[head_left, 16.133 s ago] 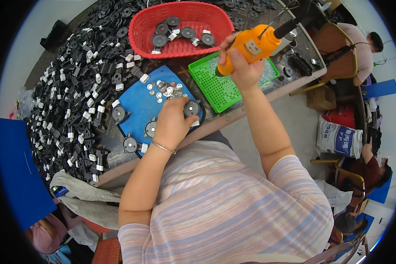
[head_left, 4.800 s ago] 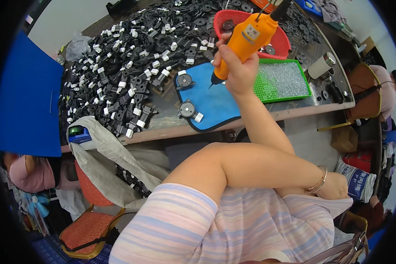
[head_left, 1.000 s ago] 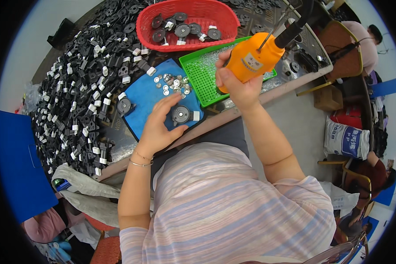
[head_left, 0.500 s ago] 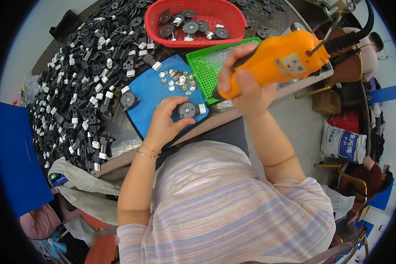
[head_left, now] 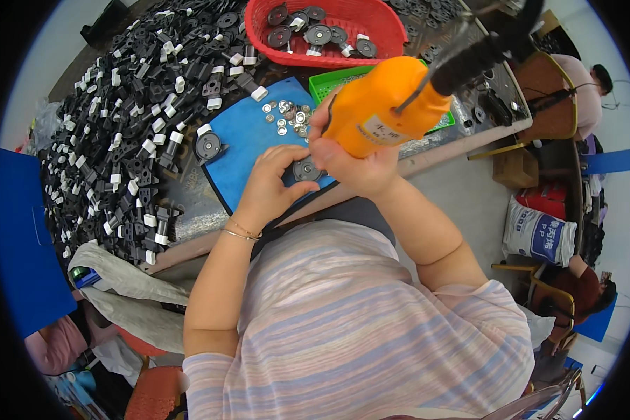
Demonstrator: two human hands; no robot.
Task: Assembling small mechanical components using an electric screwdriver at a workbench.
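Here, the part (head_left: pixel 306 170) lies on the mat (head_left: pixel 243 164) near the middle of the frame, just above the counter's (head_left: pixel 201 225) pale edge. The left hand (head_left: pixel 264 183) appears to be clamped on it, fingers curled over the upper side and thumb pressing from below. The right hand (head_left: pixel 357 164) is closed around the driver (head_left: pixel 381 101), just to the right of the part.

The step looks like working the driver on the part, so a steady base matters most: the part is best kept flat on the mat, gripped by its rim, with the left fingertips clear of the centre. The driver should stand square over the spot it works on, since a slanted tool could slip. Its cord (head_left: pixel 479 64) is better left slack so it does not drag the tip aside. The discs (head_left: pixel 281 131) lie close above, so the hands would do well not to brush them.

The driver's tip is hidden behind the right hand, so I cannot tell whether it touches the part, whose right side is also covered. The driver hides much of the tray (head_left: pixel 322 82); the basket (head_left: pixel 329 59) is cut off at the upper edge, and the cord is blurred.
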